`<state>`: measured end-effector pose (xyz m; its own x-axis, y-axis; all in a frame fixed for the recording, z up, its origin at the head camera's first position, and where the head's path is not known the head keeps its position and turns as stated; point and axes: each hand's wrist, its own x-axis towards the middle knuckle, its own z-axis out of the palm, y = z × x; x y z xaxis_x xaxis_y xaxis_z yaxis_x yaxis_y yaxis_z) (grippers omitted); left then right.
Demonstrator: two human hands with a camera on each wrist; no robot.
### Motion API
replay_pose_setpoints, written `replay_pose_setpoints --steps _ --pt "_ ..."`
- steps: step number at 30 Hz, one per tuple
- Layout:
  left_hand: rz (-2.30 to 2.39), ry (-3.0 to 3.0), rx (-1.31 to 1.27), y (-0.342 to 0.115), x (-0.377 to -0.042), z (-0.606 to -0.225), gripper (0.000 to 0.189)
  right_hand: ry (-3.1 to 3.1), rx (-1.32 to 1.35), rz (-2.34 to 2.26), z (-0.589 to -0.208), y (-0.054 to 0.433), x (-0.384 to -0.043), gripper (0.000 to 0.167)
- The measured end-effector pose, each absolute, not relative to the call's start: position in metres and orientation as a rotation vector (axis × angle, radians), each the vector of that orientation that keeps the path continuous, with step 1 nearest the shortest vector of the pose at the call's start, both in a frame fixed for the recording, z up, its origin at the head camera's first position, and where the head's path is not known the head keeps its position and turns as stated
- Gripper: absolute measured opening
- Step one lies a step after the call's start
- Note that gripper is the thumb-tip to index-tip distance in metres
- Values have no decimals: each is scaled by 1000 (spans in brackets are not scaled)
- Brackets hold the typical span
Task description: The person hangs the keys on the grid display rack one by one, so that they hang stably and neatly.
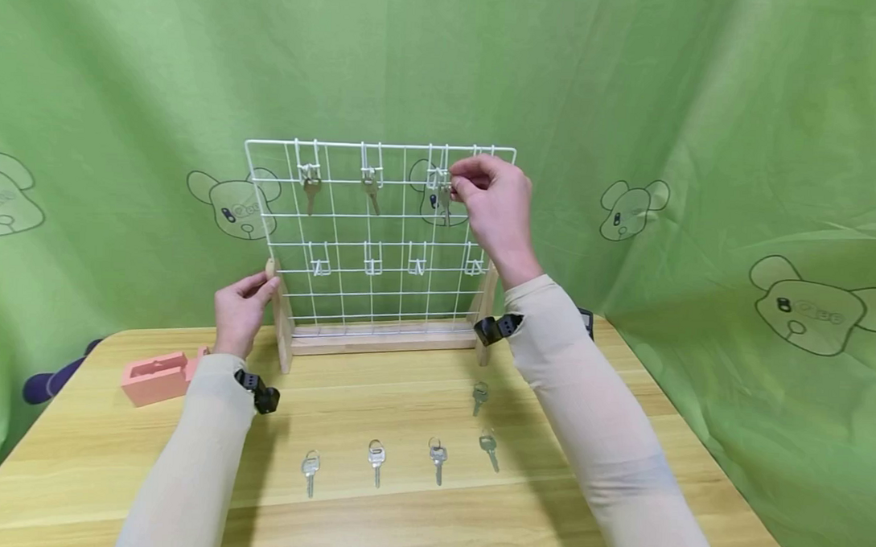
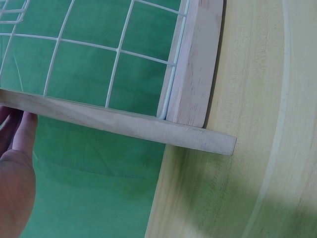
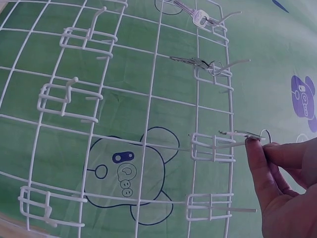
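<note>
Our desk (image 1: 371,529) bears the rack (image 1: 385,341) on its far side. The fingers of our left hand (image 1: 238,315) pinch the rack's left post (image 1: 280,320) near its top, with a pink box (image 1: 160,388) nearer and to the left. Our right hand (image 1: 501,211) grips a key (image 3: 241,133) at its ring end, just beside the upper row's third hook (image 3: 229,145) from the left; whether ring meets hook, we cannot tell. Two hung keys (image 1: 310,195) are left of it; five loose keys (image 1: 377,463) lie nearer. We judge the metal light, stiff, slippery and hardly fragile, best pinched by the ring, leaving an opening.
</note>
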<state>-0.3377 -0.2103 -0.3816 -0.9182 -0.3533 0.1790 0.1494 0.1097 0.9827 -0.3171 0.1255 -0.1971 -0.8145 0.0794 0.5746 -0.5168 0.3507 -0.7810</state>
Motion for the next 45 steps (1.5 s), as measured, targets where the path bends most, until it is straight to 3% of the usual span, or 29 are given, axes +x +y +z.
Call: replay_pose_setpoints --steps 15,27,45 --pt "-1892 -2038 211 -207 -337 -383 43 -2144 249 1444 -199 116 -327 16" --pt "-1874 -2055 202 -211 -334 -385 44 -2129 309 1452 -212 114 -324 16" --pt "-1894 -2040 191 -211 -336 -381 46 -2322 469 1227 -264 143 -297 16"
